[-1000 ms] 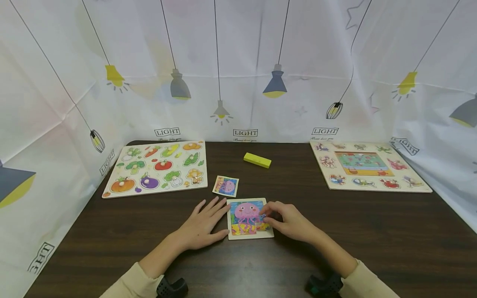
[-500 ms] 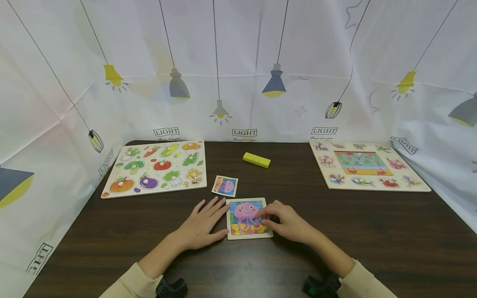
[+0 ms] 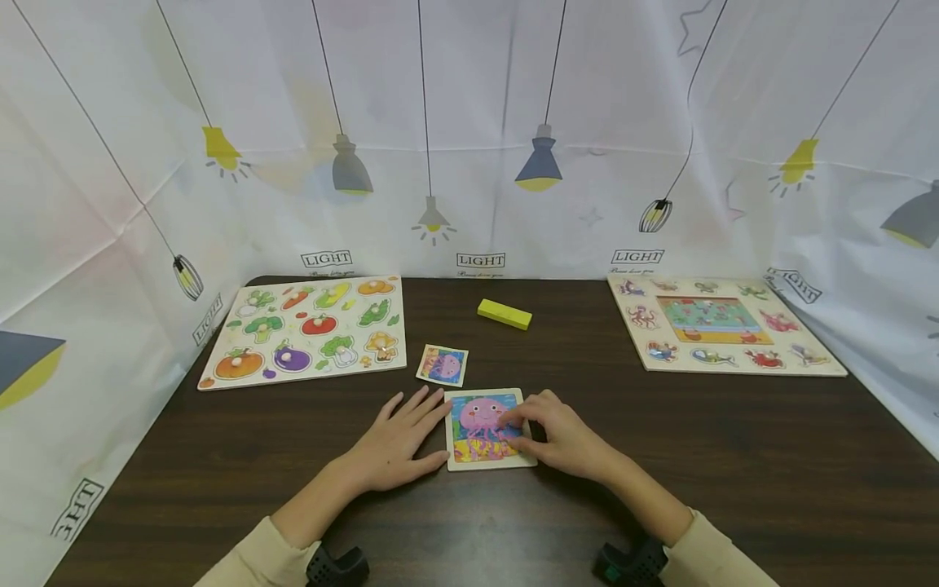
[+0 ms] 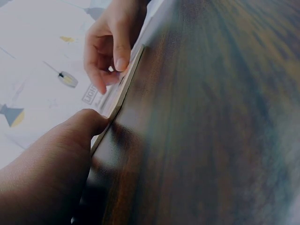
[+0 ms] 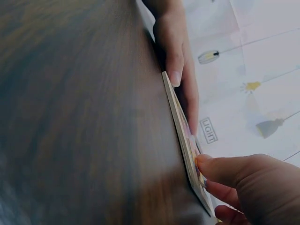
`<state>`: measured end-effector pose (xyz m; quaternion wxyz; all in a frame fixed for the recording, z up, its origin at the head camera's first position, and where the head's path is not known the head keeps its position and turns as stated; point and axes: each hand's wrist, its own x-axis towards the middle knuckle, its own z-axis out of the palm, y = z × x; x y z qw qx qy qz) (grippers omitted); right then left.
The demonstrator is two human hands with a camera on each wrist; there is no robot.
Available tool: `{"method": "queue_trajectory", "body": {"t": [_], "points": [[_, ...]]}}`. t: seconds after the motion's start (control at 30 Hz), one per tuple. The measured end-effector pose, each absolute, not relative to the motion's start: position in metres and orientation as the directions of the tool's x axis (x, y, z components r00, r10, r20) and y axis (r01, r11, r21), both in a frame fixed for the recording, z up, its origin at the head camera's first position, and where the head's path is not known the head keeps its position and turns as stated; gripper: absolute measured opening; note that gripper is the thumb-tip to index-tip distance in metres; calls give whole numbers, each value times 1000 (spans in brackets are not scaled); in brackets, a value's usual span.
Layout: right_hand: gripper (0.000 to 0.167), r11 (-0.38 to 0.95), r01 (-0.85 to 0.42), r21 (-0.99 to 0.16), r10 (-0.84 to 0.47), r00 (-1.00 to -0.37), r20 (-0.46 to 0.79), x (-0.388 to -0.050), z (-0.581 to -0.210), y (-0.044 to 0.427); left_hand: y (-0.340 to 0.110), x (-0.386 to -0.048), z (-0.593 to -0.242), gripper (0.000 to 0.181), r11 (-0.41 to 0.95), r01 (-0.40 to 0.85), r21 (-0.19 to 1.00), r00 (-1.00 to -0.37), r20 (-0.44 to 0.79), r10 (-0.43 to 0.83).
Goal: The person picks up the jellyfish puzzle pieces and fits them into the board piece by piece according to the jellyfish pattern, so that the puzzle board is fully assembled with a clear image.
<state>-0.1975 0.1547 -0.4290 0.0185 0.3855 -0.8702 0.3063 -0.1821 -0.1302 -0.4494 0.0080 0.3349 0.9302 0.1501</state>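
In the head view, a small square jigsaw puzzle with a pale wooden frame (image 3: 484,467) lies flat in front of me, showing a pink jellyfish-like animal over blue and yellow. My left hand (image 3: 396,447) rests spread on the table, its fingertips and thumb touching the frame's left edge. With thumb and fingertips, my right hand (image 3: 561,436) pinches a puzzle piece (image 5: 202,179) at the picture's lower right; the fingers hide much of it. The right wrist view shows the thumb on that piece, slightly raised above the frame. Just behind lies a small picture card (image 3: 443,365) of the same animal.
A vegetable puzzle board (image 3: 308,333) lies at the back left, a sea-animal board (image 3: 722,328) at the back right. Between them sits a yellow block (image 3: 504,315). A white printed cloth (image 3: 469,98) hangs behind the dark wooden table (image 3: 469,530).
My right hand has shifted slightly left over the puzzle with the piece, and the pale gap at the picture's lower right has closed up. The left hand stays in place.
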Motion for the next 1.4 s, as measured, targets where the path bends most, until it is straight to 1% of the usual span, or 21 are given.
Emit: {"method": "queue_trajectory", "body": {"t": [0.17, 0.37, 0.43, 0.67, 0.87, 1.07, 1.4], "points": [[22, 561, -646, -518, -630, -739, 239, -197, -430, 156, -129, -183, -449, 69, 729, 622, 287, -774, 84, 627], [21, 569, -621, -539, -625, -752, 207, -195, -431, 158, -127, -183, -448, 69, 728, 623, 287, -772, 77, 631], [22, 564, -618, -548, -629, -751, 200, -195, -431, 159, -126, -183, -448, 69, 730, 623, 282, -773, 74, 630], [17, 519, -648, -557, -677, -710, 194, -197, -429, 163, -125, -183, -447, 68, 726, 623, 290, -772, 78, 631], [17, 498, -661, -561, -711, -682, 173, -196, -427, 164, -126, -184, -449, 68, 730, 623, 283, -773, 78, 630], [18, 555, -650, -519, -682, -713, 164, -192, -430, 158, -127, -182, -450, 67, 735, 617, 282, -777, 73, 625], [19, 562, -654, -507, -619, -738, 266, -191, -436, 151, -129, -181, -447, 66, 728, 622, 288, -776, 97, 624]]}}
